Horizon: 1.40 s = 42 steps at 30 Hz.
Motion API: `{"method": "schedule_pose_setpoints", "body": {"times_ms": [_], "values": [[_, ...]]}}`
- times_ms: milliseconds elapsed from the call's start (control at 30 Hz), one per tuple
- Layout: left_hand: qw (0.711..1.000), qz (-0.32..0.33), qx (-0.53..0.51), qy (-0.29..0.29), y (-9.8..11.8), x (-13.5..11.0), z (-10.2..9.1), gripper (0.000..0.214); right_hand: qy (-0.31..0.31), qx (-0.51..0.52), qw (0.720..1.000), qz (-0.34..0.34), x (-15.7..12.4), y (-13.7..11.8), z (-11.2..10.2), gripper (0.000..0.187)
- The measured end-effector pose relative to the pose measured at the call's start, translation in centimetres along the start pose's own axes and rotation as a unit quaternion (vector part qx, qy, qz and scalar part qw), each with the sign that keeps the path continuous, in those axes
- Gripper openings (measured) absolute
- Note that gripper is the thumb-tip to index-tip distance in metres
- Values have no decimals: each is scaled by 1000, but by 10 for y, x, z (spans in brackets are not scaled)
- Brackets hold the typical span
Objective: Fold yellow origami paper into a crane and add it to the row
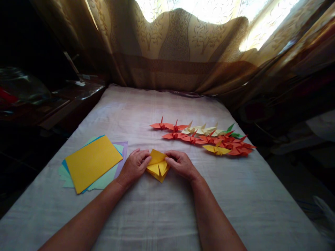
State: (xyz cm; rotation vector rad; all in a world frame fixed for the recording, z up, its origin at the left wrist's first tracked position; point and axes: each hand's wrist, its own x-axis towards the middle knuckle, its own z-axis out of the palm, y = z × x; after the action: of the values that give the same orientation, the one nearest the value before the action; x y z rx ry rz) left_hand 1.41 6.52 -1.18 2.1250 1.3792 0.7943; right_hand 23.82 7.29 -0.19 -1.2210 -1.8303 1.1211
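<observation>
A yellow sheet of origami paper (158, 166), partly folded, lies on the cloth between my hands. Its near end comes to a point and shows two narrow flaps with a slit between them; its far part stands up as a raised flap. My left hand (136, 163) grips the left edge, thumb on top. At the right edge, my right hand (181, 164) pinches the paper between thumb and fingers. The fingertips beneath the paper are partly hidden.
Left of my hands lies a stack of coloured paper (94, 164), yellow on top, with blue, pale green and purple below. Folded paper cranes (192, 139) in red, cream, green and yellow stand in rows at the right. A patterned curtain (172, 42) hangs behind the cloth-covered surface (146, 223).
</observation>
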Motion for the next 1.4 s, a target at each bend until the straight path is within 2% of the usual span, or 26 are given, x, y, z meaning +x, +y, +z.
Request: {"method": "schedule_pose_setpoints", "body": {"times_ms": [300, 433, 633, 733, 800, 900, 1000, 1233, 1400], "values": [[1000, -15, -6, 15, 0, 0, -2, 26, 20, 47, 999, 12, 2, 8, -1, 31], [999, -41, 0, 31, 4, 0, -4, 29, 30, 69, 997, 3, 3, 9, -2, 30], [999, -47, -3, 25, 6, -1, -5, 29, 23, 91, 995, 15, 2, 9, -2, 27], [999, -26, -4, 26, 4, -3, -4, 26, 27, 100, 994, 19, 1, 10, -3, 29], [999, 19, -9, 30, 2, -6, -4, 23, 29, 103, 994, 16, 1, 10, -5, 30], [994, 106, -11, -4, 0, -11, -4, 19, 22, 110, 994, 3, 0, 10, -9, 29], [987, 148, 8, -65, 1, -13, -5, 25, 15, 122, 992, 11, -1, 11, -13, 27], [986, 128, 56, -93, 1, -13, -3, 61, -19, 152, 986, 71, -7, 14, -23, 31], [983, 126, 69, -117, 3, -12, -2, 60, -88, 155, 980, 82, -10, 11, -30, 37]]}}
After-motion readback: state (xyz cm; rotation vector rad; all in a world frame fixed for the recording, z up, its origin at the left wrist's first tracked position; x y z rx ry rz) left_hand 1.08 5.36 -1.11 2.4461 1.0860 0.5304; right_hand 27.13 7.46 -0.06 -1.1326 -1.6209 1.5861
